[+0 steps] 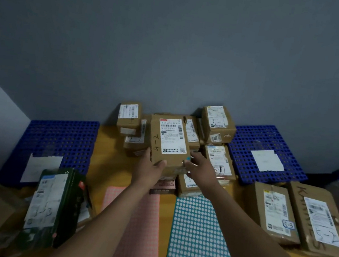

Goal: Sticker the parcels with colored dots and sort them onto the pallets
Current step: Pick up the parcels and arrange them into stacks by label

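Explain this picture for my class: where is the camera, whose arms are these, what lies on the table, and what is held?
No machine here: a person wears a head camera, so you see their own arms. On the yellow table lie parcels, a pink sheet and a teal sheet of dot stickers, flanked by a left pallet and a right pallet, both blue. The left hand grips a box marked 4-2; the right hand touches its right edge, a teal dot on one fingertip.
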